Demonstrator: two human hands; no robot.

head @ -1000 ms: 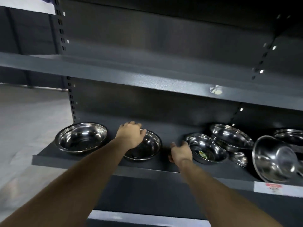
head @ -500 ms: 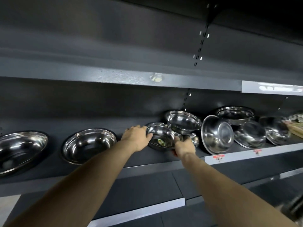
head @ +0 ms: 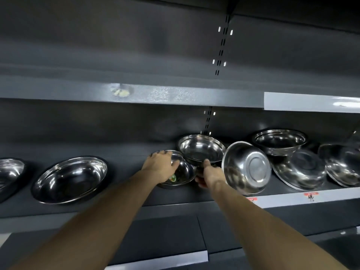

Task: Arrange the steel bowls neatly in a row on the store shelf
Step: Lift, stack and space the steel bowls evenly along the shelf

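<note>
Steel bowls stand on the dark shelf [head: 120, 210]. Two sit upright in a line at the left: one cut off by the frame edge [head: 9, 172] and a wide one [head: 70, 179]. Between my hands is a small bowl with a green sticker inside [head: 184, 173]. My left hand [head: 159, 165] grips its left rim, thumb inside. My right hand [head: 208, 175] holds its right side with fingers curled under and thumb up against a tilted bowl [head: 201, 150] behind. Further right lie a bowl on its side [head: 246, 168], an upright one [head: 280, 141], an overturned one [head: 300, 170] and another [head: 342, 164].
The upper shelf [head: 175, 97] overhangs the bowls, leaving a low gap. Bare shelf lies between the wide bowl and the small one. Red price labels [head: 310, 196] mark the front edge at the right. A lower shelf [head: 155, 258] juts out beneath my arms.
The view swung right. My left hand left the second bowl in the row and joined my right hand on the small bowl with the sticker, now held from both sides.
</note>
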